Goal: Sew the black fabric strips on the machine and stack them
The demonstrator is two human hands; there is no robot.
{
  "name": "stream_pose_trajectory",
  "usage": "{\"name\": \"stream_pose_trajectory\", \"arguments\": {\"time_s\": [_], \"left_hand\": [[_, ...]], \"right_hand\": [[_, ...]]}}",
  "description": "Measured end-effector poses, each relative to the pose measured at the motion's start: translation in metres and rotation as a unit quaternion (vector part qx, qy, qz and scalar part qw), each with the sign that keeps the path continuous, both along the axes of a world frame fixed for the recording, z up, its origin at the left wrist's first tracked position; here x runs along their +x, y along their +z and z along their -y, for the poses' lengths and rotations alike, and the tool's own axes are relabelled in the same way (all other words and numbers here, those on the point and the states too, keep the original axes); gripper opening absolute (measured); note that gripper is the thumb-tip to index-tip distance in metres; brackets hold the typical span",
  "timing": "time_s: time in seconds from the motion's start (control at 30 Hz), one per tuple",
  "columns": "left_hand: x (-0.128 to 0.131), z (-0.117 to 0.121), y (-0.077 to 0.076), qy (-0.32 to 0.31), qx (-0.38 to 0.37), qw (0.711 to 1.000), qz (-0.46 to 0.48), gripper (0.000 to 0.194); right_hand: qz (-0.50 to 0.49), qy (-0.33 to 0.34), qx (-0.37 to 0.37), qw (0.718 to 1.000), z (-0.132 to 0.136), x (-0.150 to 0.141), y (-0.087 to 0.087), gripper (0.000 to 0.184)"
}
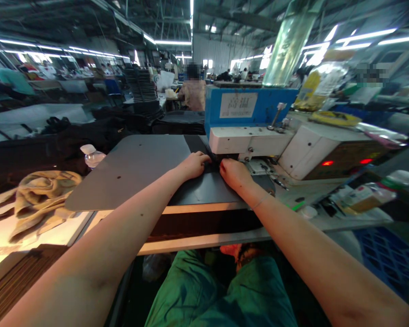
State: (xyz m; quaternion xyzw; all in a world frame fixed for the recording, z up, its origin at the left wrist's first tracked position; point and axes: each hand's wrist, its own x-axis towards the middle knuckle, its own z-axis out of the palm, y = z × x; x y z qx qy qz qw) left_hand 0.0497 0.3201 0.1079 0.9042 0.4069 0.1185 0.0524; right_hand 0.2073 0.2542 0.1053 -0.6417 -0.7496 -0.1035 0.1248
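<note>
A large grey panel [150, 163] with rounded corners and small holes lies flat on the machine table. Across it runs a black strip [195, 143], reaching toward the white head of the sewing machine [248, 141]. My left hand [193, 165] rests on the panel, its fingers bent and pressed together on the black strip. Close by on the right, my right hand [235, 172] is closed just in front of the machine head, at the strip's near side. What its fingers pinch is hidden behind the hand. Beside it sits the machine's metal work plate [261, 167].
Left of the panel are a clear bottle [92, 156], a crumpled tan cloth [46, 195] and a brown stack of sheets [23, 277]. A control box [341, 156] with red digits and a lying bottle [371, 195] are right. A blue crate [391, 259] stands below. People sit beyond.
</note>
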Motion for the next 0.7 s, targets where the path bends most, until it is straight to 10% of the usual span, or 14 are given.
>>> {"name": "stream_pose_trajectory", "arguments": {"time_s": [0.43, 0.7], "left_hand": [[-0.021, -0.037, -0.007, 0.092, 0.014, 0.995, -0.021, 0.039], [-0.060, 0.016, 0.005, 0.048, -0.004, 0.999, -0.012, 0.027]], "right_hand": [[-0.089, 0.073, -0.008, 0.993, 0.019, 0.013, -0.006, 0.024], [-0.171, 0.116, 0.037, 0.978, 0.042, 0.021, -0.011, 0.027]]}}
